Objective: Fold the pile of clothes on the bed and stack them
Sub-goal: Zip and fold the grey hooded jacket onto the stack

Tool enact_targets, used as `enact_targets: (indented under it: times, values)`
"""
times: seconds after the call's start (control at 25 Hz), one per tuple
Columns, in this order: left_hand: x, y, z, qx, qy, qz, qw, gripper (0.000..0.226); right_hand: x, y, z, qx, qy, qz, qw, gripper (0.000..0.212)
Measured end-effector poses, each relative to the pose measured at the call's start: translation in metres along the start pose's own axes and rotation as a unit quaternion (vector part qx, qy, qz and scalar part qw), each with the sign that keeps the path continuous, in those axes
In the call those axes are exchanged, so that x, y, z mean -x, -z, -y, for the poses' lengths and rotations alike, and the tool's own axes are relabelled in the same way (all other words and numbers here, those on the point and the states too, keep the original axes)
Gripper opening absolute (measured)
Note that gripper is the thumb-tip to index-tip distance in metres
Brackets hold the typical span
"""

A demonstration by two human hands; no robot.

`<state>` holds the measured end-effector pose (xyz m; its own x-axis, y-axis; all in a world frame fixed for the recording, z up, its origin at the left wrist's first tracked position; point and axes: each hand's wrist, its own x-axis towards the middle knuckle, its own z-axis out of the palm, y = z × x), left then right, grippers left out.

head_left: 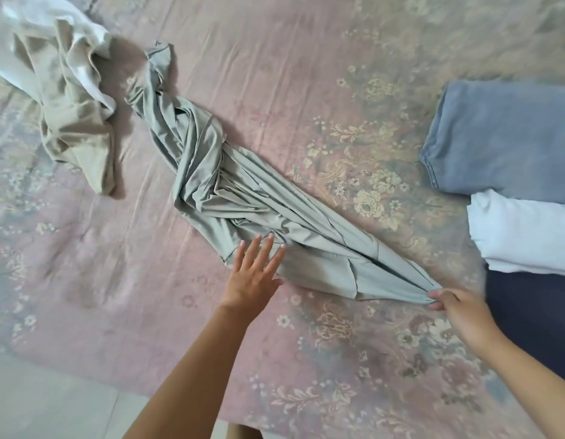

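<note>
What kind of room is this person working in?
Most likely a bedroom: a pink floral bedsheet covers a wide bed, with a crumpled grey-green garment and folded blue jeans on it.

Count it up around the sage-green garment (243,198), the one twisted piece stretched across the bed (306,74), one bed in all. Unfolded clothes: three, the green one plus a beige piece (75,134) and a white piece (84,42) bunched together up to its left. Folded clothes: three, all to the right of the green garment, a blue one (503,137), a white one (525,236) and a dark navy one (534,318). Hands: two, the left hand (254,277) at the green garment's near edge, the right hand (458,307) at its right tip.
</note>
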<state>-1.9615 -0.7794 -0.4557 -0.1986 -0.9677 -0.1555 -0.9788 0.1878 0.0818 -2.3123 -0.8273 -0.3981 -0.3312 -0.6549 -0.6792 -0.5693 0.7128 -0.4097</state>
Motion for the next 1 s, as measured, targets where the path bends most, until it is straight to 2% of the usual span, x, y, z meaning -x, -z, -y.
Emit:
enact_targets:
  times: [0.12, 0.28, 0.4, 0.52, 0.64, 0.8, 1.0]
  values:
    - [0.011, -0.01, 0.016, -0.007, -0.008, 0.03, 0.999, 0.1, 0.001, -0.009, 0.003, -0.017, 0.027, -0.022, 0.999, 0.03]
    - [0.023, -0.013, 0.047, -0.039, 0.004, -0.004, 0.999, 0.077, 0.001, -0.015, 0.017, 0.024, 0.043, -0.019, 0.999, 0.029]
    - [0.023, -0.007, 0.067, -0.065, 0.001, -0.025, 0.998, 0.068, 0.001, -0.023, 0.029, 0.054, 0.091, -0.03, 0.994, 0.032]
    - [0.019, -0.006, 0.084, -0.058, -0.031, -0.055, 0.996, 0.045, 0.001, -0.032, 0.047, 0.051, 0.126, -0.062, 0.989, 0.032]
    - [0.024, 0.005, 0.091, 0.004, -0.105, -0.127, 0.986, 0.014, 0.008, -0.033, 0.07, 0.027, 0.115, -0.07, 0.991, 0.03]
    - [0.03, 0.059, 0.097, 0.084, -0.148, -0.138, 0.976, 0.006, 0.033, -0.011, 0.11, 0.019, 0.126, -0.08, 0.989, 0.03]
    - [0.011, 0.182, 0.1, 0.181, -0.116, -0.116, 0.97, 0.023, 0.099, 0.027, 0.158, -0.034, 0.089, -0.081, 0.992, 0.035]
